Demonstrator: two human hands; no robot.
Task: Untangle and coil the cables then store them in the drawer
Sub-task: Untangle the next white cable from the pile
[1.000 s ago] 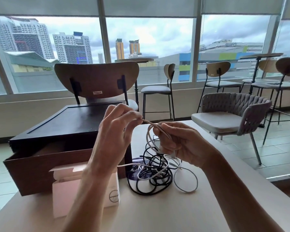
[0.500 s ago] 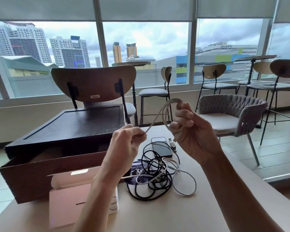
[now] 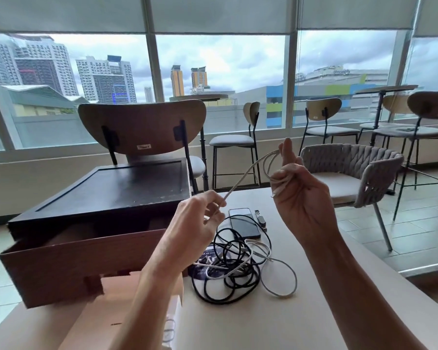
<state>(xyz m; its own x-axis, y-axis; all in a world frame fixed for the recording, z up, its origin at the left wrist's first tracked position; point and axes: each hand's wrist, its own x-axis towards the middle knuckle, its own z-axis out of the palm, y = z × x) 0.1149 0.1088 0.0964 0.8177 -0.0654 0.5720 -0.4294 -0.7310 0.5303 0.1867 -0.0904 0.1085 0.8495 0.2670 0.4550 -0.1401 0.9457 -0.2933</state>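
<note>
A white cable stretches taut between both hands above the table. My right hand is raised and grips several small loops of it, with two fingers sticking up. My left hand pinches the cable lower down, and the cable runs on from there to the pile. On the table lies a tangle of black cable mixed with the loose white cable. A dark wooden box stands at the left with its brown drawer pulled open.
A dark phone and a small watch lie behind the tangle. A printed card sits under the cables. An open cardboard box stands near the table's front edge. Chairs surround the beige table.
My right hand has lifted up and to the right with the white loops. My left hand has dropped lower, so the white cable is drawn out longer between them.
</note>
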